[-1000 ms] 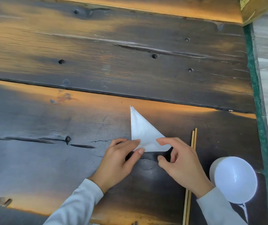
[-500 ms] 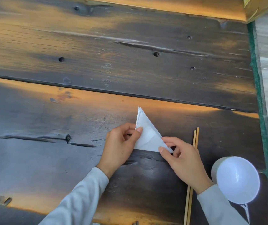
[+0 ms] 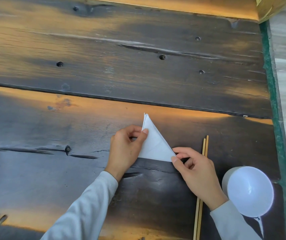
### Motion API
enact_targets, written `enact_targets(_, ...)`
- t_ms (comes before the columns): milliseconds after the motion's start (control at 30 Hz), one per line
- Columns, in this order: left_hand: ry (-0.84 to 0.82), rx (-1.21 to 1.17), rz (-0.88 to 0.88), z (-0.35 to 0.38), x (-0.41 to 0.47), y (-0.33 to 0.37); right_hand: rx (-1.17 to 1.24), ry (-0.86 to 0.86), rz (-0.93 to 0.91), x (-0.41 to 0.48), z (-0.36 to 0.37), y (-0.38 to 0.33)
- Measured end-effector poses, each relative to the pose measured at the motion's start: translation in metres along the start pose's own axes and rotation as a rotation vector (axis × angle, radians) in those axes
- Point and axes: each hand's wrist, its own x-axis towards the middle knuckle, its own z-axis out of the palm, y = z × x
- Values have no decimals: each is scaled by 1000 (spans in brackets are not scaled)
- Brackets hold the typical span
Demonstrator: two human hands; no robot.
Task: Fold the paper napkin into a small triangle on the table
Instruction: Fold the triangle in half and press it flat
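Two hands are shown pinching the folded napkin at frame centre: the left hand on its left edge, the right hand on its lower-right corner. Its long axis is seen running from the upper apex toward that corner, flat on the table

The napkin was plain white. Under it the worktop showed dark charred brown planks streaked with amber-orange. Right of the napkin lay pale tan chopsticks and a white bowl. Both sleeves were light grey.
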Motion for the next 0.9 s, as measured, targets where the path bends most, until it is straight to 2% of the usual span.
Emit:
enact_targets(367,115,99,-7,5,11,3,16,-8,-3,3,-1,3)
enact_targets(900,140,179,-30,5,13,7,54,10,-30,2,-3,-1)
